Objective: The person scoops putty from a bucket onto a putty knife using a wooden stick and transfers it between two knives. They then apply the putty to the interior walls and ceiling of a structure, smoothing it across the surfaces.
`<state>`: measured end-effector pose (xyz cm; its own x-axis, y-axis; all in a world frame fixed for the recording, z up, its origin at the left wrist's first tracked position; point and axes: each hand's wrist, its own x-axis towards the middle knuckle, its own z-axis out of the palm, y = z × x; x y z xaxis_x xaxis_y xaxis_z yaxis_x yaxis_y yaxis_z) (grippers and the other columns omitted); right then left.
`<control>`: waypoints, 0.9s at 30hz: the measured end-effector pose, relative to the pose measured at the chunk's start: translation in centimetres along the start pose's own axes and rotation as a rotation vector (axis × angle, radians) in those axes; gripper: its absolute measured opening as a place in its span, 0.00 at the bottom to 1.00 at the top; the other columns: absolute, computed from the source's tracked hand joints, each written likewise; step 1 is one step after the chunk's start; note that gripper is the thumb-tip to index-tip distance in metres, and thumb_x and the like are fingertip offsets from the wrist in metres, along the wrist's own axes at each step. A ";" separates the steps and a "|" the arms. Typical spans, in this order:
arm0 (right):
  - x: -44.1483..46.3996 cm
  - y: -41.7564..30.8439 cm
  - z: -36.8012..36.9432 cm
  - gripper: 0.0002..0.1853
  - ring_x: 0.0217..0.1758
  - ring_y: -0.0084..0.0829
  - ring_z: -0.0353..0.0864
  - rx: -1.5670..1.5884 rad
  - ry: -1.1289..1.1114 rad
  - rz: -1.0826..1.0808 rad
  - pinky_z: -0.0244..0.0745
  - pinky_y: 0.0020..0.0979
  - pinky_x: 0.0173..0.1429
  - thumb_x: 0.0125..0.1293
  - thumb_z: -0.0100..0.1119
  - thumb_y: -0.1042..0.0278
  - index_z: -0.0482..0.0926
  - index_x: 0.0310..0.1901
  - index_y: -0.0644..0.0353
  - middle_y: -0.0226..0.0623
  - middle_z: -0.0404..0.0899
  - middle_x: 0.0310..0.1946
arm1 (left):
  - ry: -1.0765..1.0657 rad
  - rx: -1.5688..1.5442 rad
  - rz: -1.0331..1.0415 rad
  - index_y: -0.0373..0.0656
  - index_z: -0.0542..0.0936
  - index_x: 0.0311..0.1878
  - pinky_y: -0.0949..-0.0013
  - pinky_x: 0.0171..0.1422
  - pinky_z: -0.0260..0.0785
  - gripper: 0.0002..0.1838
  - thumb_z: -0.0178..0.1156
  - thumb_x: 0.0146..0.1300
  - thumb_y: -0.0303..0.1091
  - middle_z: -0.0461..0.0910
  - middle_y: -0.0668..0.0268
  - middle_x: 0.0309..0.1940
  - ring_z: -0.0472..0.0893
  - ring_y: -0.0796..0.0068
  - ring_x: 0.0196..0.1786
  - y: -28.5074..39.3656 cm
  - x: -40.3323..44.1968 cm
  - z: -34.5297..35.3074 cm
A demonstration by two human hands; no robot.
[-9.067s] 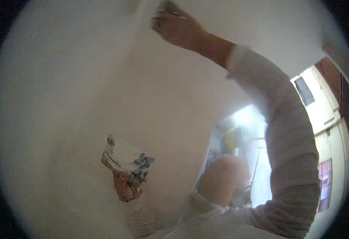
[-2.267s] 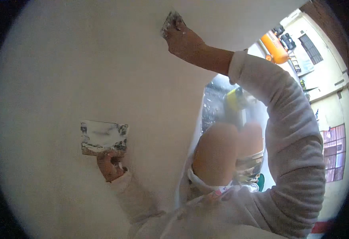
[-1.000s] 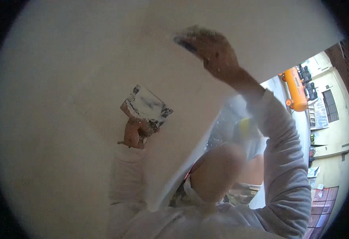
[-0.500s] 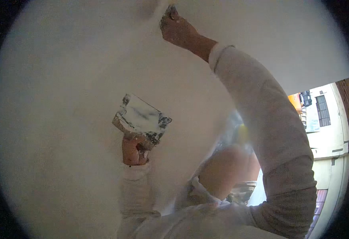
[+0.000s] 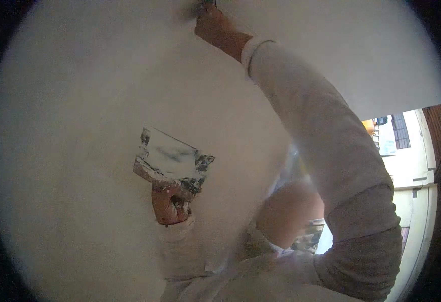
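My left hand [image 5: 171, 204] is closed around a wide scraper [image 5: 172, 153] left of the middle. White putty covers its flat face, and dark, crusted patches show along its edges. Up at the top edge, my right hand [image 5: 214, 25] is a closed fist against the pale plastered surface [image 5: 79, 126]. It grips a dark putty knife [image 5: 205, 6], which is blurred and mostly cut off by the frame. Both sleeves are pale, and the right arm [image 5: 326, 136] curves up along the right side.
The smooth pale surface fills most of the view, and its straight edge ends at the right. Beyond it stand a light building [image 5: 406, 168] with a barred window [image 5: 400, 131] and a brown ribbed surface [image 5: 436, 121]. Part of a person's bare skin and collar shows low down.
My right hand has moved up and slightly left, partly out of the frame. My left hand, with the scraper, sits a little lower and further left in view.
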<state>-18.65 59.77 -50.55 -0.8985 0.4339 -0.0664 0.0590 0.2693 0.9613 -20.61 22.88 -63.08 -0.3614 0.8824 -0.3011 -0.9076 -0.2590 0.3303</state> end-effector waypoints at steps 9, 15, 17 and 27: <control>-3.8 0.5 -1.8 0.15 0.59 0.38 0.68 0.106 -0.221 0.089 0.56 0.51 0.66 0.53 0.63 0.65 0.80 0.44 0.47 0.33 0.77 0.49 | -0.559 1.440 0.823 0.40 0.74 0.44 0.50 0.49 0.70 0.22 0.50 0.62 0.51 0.76 0.46 0.43 0.78 0.49 0.44 3.3 0.8 -6.4; -11.9 1.9 -3.8 0.16 0.62 0.39 0.66 0.249 -0.463 -0.173 0.56 0.51 0.65 0.54 0.63 0.67 0.80 0.47 0.52 0.35 0.74 0.54 | -0.333 1.329 0.964 0.39 0.74 0.44 0.56 0.48 0.73 0.22 0.55 0.59 0.50 0.75 0.48 0.46 0.78 0.52 0.48 0.4 1.2 -5.1; -17.5 2.1 -2.8 0.14 0.61 0.39 0.67 0.237 -0.368 -0.153 0.57 0.49 0.64 0.54 0.63 0.66 0.81 0.43 0.54 0.36 0.75 0.52 | -0.453 1.318 1.057 0.33 0.72 0.49 0.59 0.47 0.72 0.30 0.57 0.56 0.53 0.77 0.50 0.42 0.78 0.55 0.44 1.5 2.8 -7.3; -33.7 1.1 -4.7 0.20 0.58 0.43 0.67 0.057 -0.394 -0.145 0.61 0.49 0.61 0.48 0.60 0.61 0.82 0.44 0.58 0.41 0.74 0.51 | 0.006 0.525 0.116 0.32 0.68 0.56 0.61 0.46 0.77 0.24 0.55 0.57 0.32 0.74 0.52 0.51 0.78 0.57 0.47 4.9 3.0 -5.2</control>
<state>9.60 41.39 -46.01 -0.6652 0.6804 -0.3075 -0.0215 0.3942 0.9188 -27.22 22.25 -67.01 -0.4555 0.8571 -0.2407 -0.6332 -0.1219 0.7644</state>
